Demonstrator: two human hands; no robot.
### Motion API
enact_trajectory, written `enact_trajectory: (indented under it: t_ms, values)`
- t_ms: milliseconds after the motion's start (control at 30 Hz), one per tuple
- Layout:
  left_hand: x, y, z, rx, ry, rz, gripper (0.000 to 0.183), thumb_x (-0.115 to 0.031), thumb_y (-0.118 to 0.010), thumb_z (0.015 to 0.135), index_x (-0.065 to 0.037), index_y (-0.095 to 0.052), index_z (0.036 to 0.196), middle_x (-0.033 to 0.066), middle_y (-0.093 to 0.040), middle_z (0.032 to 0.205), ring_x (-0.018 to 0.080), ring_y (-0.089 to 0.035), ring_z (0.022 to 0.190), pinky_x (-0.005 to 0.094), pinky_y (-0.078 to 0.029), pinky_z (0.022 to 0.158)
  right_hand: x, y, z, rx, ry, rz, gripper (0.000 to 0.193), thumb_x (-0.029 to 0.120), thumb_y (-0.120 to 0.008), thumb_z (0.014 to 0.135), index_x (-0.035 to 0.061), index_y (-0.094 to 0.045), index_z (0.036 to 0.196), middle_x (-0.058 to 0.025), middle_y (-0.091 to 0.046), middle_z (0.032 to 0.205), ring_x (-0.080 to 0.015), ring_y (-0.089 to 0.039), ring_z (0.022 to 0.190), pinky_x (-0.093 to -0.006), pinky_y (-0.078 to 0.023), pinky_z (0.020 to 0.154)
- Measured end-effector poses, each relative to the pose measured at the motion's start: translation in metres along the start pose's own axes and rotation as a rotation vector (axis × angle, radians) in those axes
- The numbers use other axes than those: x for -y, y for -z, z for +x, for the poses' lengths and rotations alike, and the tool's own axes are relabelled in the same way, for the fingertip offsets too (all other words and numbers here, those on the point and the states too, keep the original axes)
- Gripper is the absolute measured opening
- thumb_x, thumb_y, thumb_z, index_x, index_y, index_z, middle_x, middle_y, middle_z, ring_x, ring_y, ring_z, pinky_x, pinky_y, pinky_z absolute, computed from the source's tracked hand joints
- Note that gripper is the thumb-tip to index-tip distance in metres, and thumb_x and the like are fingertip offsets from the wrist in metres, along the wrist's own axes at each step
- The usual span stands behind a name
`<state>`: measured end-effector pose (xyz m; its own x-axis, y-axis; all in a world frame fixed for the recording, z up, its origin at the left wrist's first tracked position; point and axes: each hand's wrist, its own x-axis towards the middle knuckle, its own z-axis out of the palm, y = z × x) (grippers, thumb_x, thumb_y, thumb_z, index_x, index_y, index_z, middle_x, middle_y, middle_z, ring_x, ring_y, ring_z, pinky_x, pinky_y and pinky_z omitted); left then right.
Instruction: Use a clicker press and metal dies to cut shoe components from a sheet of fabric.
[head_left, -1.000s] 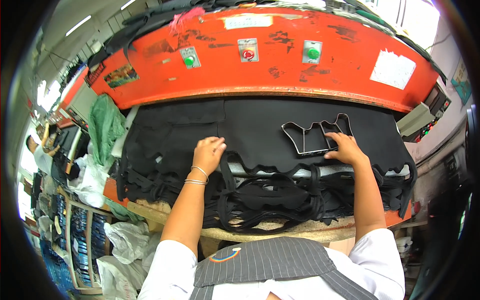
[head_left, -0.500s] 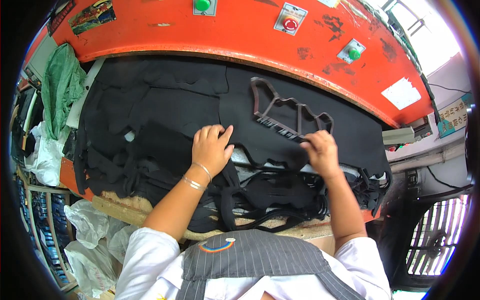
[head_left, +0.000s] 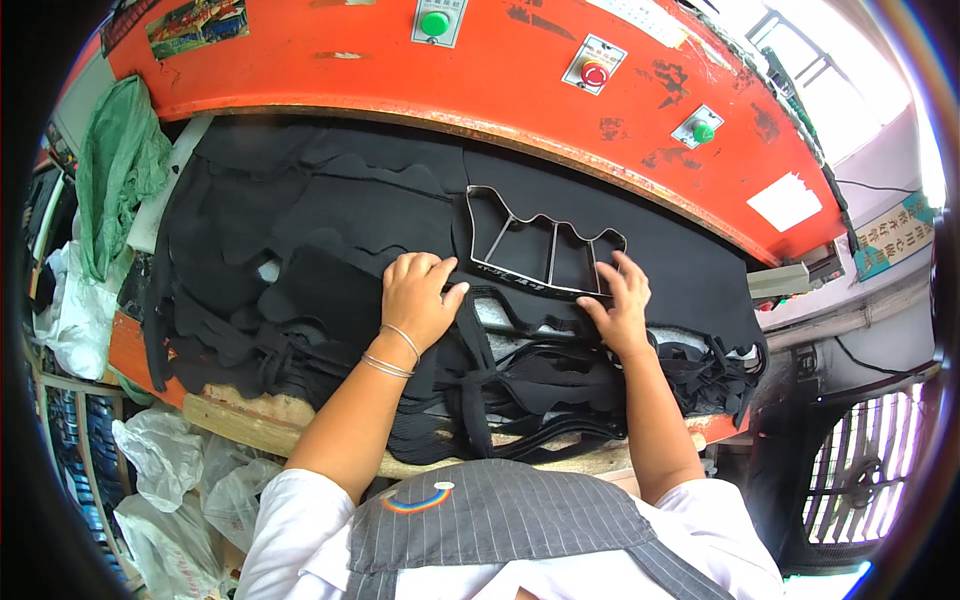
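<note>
A metal cutting die [head_left: 551,254] with a wavy far edge and cross bars lies flat on black sheet material [head_left: 690,235]. At its right end is my right hand [head_left: 624,308], with the thumb at the front rim and the fingers bent over the corner, gripping it loosely. My left hand [head_left: 415,296] rests on the black layers left of the die, its thumb apart from the fingers and nothing held. Cut black offcuts [head_left: 540,385] with wavy edges and strips lie in front of both hands.
An orange-red machine beam [head_left: 400,75] spans the far side, with green buttons [head_left: 435,24] and a red button [head_left: 594,73]. A worn wooden edge [head_left: 240,424] runs along the front. Green sacking [head_left: 122,175] and plastic bags [head_left: 165,455] are at the left.
The die was tilted up in my right hand; now it is lower, flat on the black sheet and further left. My right hand has shifted slightly left; my left hand stays nearly in place.
</note>
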<state>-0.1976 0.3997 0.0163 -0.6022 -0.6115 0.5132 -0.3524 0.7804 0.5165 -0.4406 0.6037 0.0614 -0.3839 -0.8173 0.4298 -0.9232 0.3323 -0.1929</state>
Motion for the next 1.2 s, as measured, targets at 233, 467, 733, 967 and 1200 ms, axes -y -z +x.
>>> enact_trajectory:
  t_ms: [233, 467, 733, 967, 1200]
  values:
    - [-0.001, -0.011, 0.004, -0.059, 0.008, -0.033, 0.021, -0.023, -0.071, 0.077, -0.012, -0.074, 0.096, 0.0001, -0.058, 0.09, 0.023, -0.052, 0.1, 0.0422, -0.038, 0.093, -0.042, -0.013, -0.02, 0.107, -0.201, 0.179, 0.046, 0.027, -0.078, 0.074, 0.0085, -0.059, 0.111, -0.0215, -0.049, 0.137, -0.0355, -0.044, 0.129, -0.0487, -0.028, 0.108]
    - [-0.001, -0.015, 0.005, -0.129, 0.01, 0.001, 0.02, -0.023, -0.071, 0.076, -0.012, -0.074, 0.092, 0.0002, -0.057, 0.088, 0.023, -0.052, 0.099, 0.0418, -0.038, 0.091, -0.036, -0.024, -0.017, -0.079, -0.093, 0.234, 0.023, 0.015, -0.075, 0.074, 0.0027, -0.064, 0.09, -0.0243, -0.056, 0.127, -0.0399, -0.052, 0.119, -0.0504, -0.036, 0.104]
    - [0.0, -0.02, -0.002, -0.225, -0.018, 0.005, 0.018, -0.022, -0.074, 0.073, -0.012, -0.075, 0.088, 0.0, -0.058, 0.087, 0.0225, -0.054, 0.096, 0.0397, -0.039, 0.089, -0.035, -0.026, -0.021, -0.11, -0.009, 0.254, 0.02, 0.011, -0.073, 0.075, 0.0026, -0.063, 0.089, -0.0241, -0.061, 0.119, -0.0366, -0.053, 0.122, -0.0498, -0.036, 0.106]
    - [0.0, -0.021, 0.01, -0.237, 0.064, 0.06, 0.017, -0.024, -0.073, 0.077, -0.017, -0.076, 0.091, -0.0012, -0.057, 0.085, 0.0222, -0.053, 0.095, 0.0409, -0.038, 0.089, -0.03, -0.027, 0.0, -0.118, -0.067, 0.301, 0.019, 0.013, -0.073, 0.076, 0.0032, -0.064, 0.09, -0.0225, -0.065, 0.111, -0.035, -0.054, 0.121, -0.0495, -0.036, 0.106]
    - [-0.002, -0.025, 0.015, -0.24, 0.061, 0.05, 0.015, -0.023, -0.073, 0.077, -0.016, -0.076, 0.09, -0.0009, -0.057, 0.083, 0.0221, -0.053, 0.092, 0.0388, -0.039, 0.086, -0.035, -0.029, 0.002, -0.091, -0.088, 0.301, 0.018, 0.014, -0.073, 0.077, 0.0032, -0.063, 0.088, -0.0239, -0.064, 0.112, -0.0372, -0.055, 0.119, -0.05, -0.036, 0.106]
